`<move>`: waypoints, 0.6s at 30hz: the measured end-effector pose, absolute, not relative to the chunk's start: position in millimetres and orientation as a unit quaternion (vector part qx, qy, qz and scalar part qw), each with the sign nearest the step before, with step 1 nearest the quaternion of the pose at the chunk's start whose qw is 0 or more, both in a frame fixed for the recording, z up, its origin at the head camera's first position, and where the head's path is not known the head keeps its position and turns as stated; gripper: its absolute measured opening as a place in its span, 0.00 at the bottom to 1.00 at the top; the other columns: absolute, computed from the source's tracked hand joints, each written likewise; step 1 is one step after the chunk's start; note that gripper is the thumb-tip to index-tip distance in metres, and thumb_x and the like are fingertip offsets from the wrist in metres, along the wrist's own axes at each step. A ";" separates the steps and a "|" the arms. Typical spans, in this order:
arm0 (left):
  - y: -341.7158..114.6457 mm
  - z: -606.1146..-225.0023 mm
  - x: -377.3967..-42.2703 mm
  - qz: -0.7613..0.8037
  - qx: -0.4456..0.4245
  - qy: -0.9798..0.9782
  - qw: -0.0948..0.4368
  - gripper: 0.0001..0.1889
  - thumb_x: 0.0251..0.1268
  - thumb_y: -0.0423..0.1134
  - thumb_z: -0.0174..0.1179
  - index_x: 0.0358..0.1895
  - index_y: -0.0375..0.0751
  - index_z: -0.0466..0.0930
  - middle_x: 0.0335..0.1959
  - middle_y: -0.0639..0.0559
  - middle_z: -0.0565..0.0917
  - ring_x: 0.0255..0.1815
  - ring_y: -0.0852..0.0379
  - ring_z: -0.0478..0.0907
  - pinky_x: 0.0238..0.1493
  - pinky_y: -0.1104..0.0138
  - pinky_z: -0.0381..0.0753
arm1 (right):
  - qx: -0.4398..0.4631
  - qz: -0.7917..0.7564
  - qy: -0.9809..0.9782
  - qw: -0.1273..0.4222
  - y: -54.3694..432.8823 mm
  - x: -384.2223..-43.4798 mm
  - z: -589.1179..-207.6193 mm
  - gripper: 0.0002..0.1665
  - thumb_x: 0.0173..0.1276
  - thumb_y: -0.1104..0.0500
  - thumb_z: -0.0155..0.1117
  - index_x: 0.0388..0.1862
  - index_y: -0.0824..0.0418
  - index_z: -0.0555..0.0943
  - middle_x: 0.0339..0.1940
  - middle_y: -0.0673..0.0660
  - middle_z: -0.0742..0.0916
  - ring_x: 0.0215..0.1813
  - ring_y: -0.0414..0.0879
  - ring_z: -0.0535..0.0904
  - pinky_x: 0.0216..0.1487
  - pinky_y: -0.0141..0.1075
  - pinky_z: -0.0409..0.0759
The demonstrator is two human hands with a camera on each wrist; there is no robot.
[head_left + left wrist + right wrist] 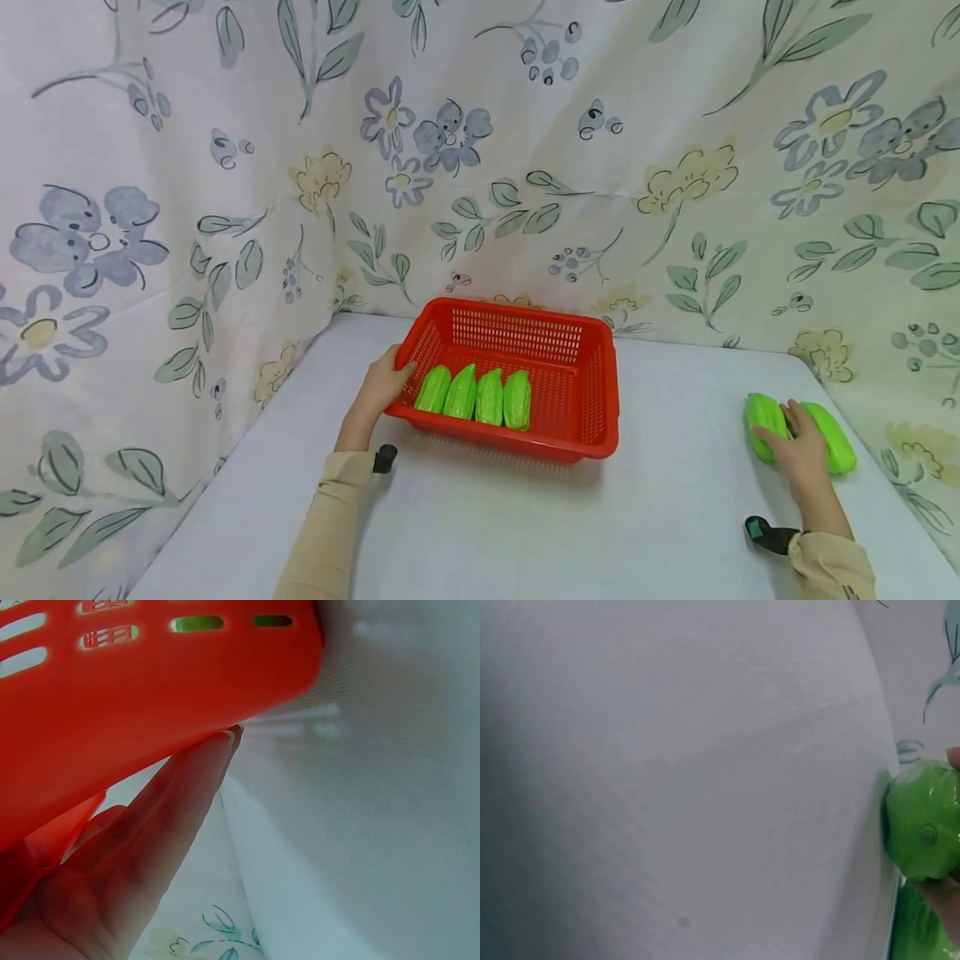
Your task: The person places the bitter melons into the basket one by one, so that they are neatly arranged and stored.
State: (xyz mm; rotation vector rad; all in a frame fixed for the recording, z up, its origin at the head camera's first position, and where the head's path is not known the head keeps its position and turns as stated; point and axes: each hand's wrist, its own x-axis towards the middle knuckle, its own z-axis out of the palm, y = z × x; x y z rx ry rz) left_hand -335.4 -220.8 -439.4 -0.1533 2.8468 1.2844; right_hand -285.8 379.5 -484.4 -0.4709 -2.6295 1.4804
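Note:
My left hand [384, 382] grips the left side of a red plastic basket [558, 443], thumb over the rim. In the left wrist view the fingers [176, 802] lie against the outside wall of the basket, near its lower edge. Several bright green, ridged gourds [460, 392] lie side by side in the basket's left half. Far to the right, my right hand [801, 446] holds a similar green gourd [763, 417] between thumb and fingers; its rounded end shows in the right wrist view. Another green gourd [831, 437] lies just right of that hand, partly hidden by it.
A white cloth covers the table [667, 500]. Behind and at both sides hangs a floral curtain [525, 233], close to the back rim of the basket. Black straps [772, 535] with small devices sit at both wrists.

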 end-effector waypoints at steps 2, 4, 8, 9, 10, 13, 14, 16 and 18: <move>-220.1 -439.1 -335.8 0.406 -0.049 0.913 0.004 0.27 0.74 0.42 0.50 0.72 0.37 0.59 0.58 0.35 0.78 0.46 0.46 0.80 0.45 0.55 0.83 | -0.155 0.483 -0.861 0.042 379.1 -285.9 -483.6 0.47 0.75 0.54 0.49 0.78 0.65 0.33 0.78 0.67 0.44 0.80 0.62 0.33 0.78 0.56 0.37; -219.7 -439.5 -336.0 0.401 -0.048 0.915 0.001 0.27 0.74 0.42 0.50 0.72 0.37 0.59 0.58 0.34 0.78 0.47 0.46 0.80 0.46 0.54 0.83 | -0.158 0.481 -0.861 0.040 378.2 -285.8 -482.5 0.47 0.75 0.55 0.48 0.78 0.65 0.33 0.79 0.67 0.44 0.80 0.63 0.34 0.78 0.56 0.38; -219.5 -441.3 -337.4 0.397 -0.050 0.916 -0.002 0.27 0.74 0.42 0.50 0.71 0.37 0.60 0.57 0.35 0.79 0.48 0.45 0.80 0.47 0.54 0.83 | -0.161 0.473 -0.865 0.038 377.8 -285.7 -482.4 0.46 0.76 0.55 0.47 0.78 0.66 0.33 0.79 0.68 0.44 0.79 0.64 0.35 0.78 0.56 0.40; -219.8 -441.7 -337.5 0.397 -0.050 0.917 -0.001 0.27 0.74 0.42 0.50 0.71 0.37 0.60 0.58 0.34 0.79 0.48 0.45 0.80 0.46 0.54 0.83 | -0.161 0.472 -0.866 0.039 377.8 -285.7 -482.6 0.46 0.76 0.55 0.47 0.78 0.66 0.33 0.79 0.68 0.44 0.79 0.64 0.35 0.78 0.56 0.40; -219.9 -441.9 -337.6 0.397 -0.051 0.917 0.001 0.27 0.74 0.42 0.50 0.71 0.37 0.60 0.58 0.34 0.79 0.48 0.45 0.80 0.46 0.54 0.83 | -0.161 0.470 -0.867 0.039 377.8 -285.7 -482.8 0.46 0.76 0.55 0.47 0.78 0.66 0.33 0.79 0.68 0.45 0.79 0.64 0.35 0.78 0.56 0.40; -219.9 -441.5 -337.4 0.397 -0.053 0.916 0.003 0.27 0.74 0.42 0.50 0.72 0.37 0.60 0.58 0.34 0.78 0.48 0.45 0.80 0.47 0.54 0.83 | -0.162 0.468 -0.868 0.038 377.8 -285.9 -483.3 0.46 0.76 0.55 0.47 0.78 0.66 0.33 0.79 0.68 0.45 0.79 0.64 0.35 0.78 0.56 0.39; -219.9 -441.3 -337.3 0.397 -0.054 0.916 0.003 0.27 0.74 0.42 0.50 0.72 0.37 0.60 0.58 0.34 0.78 0.48 0.45 0.80 0.47 0.54 0.83 | -0.164 0.468 -0.868 0.038 377.7 -285.9 -483.3 0.46 0.76 0.54 0.47 0.78 0.66 0.33 0.79 0.67 0.45 0.79 0.64 0.35 0.78 0.56 0.39; -219.7 -441.0 -337.1 0.399 -0.055 0.915 0.004 0.27 0.74 0.43 0.50 0.72 0.38 0.60 0.58 0.35 0.78 0.48 0.45 0.80 0.47 0.54 0.83 | -0.166 0.468 -0.867 0.039 377.5 -285.9 -483.3 0.46 0.76 0.54 0.48 0.78 0.65 0.33 0.79 0.67 0.44 0.80 0.64 0.34 0.78 0.56 0.39; -219.8 -441.3 -337.2 0.402 -0.054 0.914 0.005 0.27 0.74 0.43 0.50 0.72 0.38 0.59 0.59 0.34 0.78 0.48 0.45 0.80 0.47 0.54 0.83 | -0.166 0.470 -0.866 0.040 377.4 -285.8 -483.6 0.46 0.76 0.54 0.48 0.78 0.65 0.33 0.79 0.66 0.44 0.80 0.63 0.34 0.78 0.56 0.39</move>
